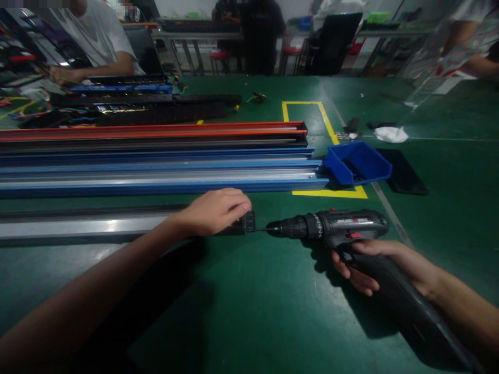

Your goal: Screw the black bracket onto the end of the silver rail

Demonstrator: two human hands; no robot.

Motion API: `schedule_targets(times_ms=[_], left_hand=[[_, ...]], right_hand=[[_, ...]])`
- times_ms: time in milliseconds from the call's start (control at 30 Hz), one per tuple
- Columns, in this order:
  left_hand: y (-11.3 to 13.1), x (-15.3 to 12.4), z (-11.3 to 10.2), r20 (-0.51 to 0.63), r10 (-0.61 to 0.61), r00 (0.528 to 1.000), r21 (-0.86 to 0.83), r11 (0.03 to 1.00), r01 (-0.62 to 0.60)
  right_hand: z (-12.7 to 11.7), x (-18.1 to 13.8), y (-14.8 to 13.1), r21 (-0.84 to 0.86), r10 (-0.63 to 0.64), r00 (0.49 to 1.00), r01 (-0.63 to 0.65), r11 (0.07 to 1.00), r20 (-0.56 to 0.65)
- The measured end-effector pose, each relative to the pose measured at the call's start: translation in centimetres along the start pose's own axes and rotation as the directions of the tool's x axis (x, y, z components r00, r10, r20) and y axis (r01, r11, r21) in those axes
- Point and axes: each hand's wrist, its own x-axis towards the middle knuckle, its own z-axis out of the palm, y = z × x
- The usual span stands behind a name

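Note:
My right hand point(374, 265) is wrapped round the handle of a black cordless drill point(343, 223). The drill lies nearly level, and its long thin bit point(265, 229) points left to a small black end cap point(250, 222). That cap sits at the right end of a black and silver metal profile point(97, 226) along the green table. My left hand point(218, 210) is closed over the profile's end beside the cap, with its fingertips partly hidden. Whether the bit is seated in a screw is too small to tell.
Behind lie blue profiles point(167, 187), a black one and an orange one point(156, 130). A blue bin point(358, 163) with small dark parts stands by a dark flat slab point(405, 171). White tissue point(391, 134) and wired black strips point(163, 109) lie farther back. Other people sit across the table.

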Motion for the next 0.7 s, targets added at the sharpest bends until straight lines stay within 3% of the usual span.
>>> schedule_targets(times_ms=[367,700], left_hand=[[0.11,0.02,-0.03,-0.013,-0.001,1.000,-0.007,1.000,0.001],[-0.01,-0.01,0.11,-0.048,0.045,0.998,0.005,0.999,-0.045]], right_hand=[[-0.50,0.35,-0.02,-0.011,-0.016,0.995,0.017,1.000,0.097],[-0.20,0.26,-0.12,-0.033,-0.023,0.998,0.025,0.999,0.062]])
